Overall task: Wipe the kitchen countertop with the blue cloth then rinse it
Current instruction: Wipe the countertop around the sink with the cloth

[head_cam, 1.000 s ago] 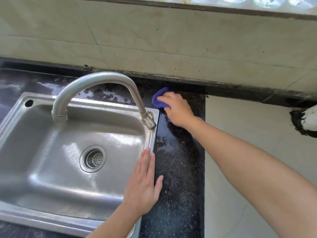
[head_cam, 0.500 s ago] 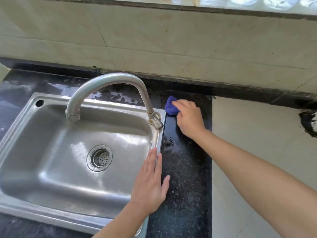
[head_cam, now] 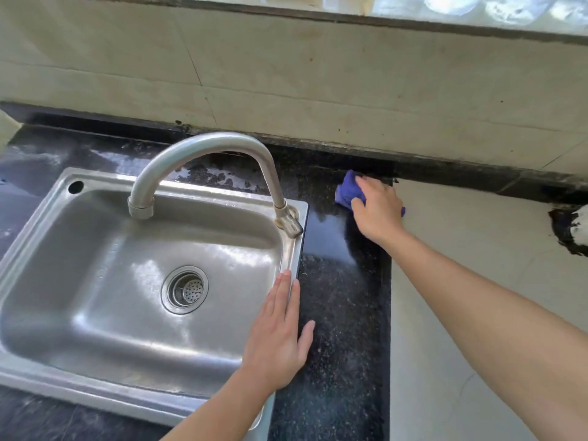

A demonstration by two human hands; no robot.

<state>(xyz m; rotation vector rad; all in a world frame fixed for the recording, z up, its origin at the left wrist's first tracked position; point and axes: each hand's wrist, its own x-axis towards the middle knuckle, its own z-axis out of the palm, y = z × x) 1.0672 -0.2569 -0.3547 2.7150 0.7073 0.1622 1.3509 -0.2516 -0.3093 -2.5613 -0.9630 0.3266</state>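
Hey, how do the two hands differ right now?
The left hand lies flat with straight fingers across the sink rim, holding nothing; the right hand curls over the blue cloth. The left is near the camera, the right far back by the wall. Both rest palm down.

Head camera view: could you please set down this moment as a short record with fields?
right hand: grips blue cloth on the black countertop, near the back wall
left hand: flat, palm down, on the sink's right rim
faucet: spout over the sink, no water seen
task stage: wiping; rinse not yet done
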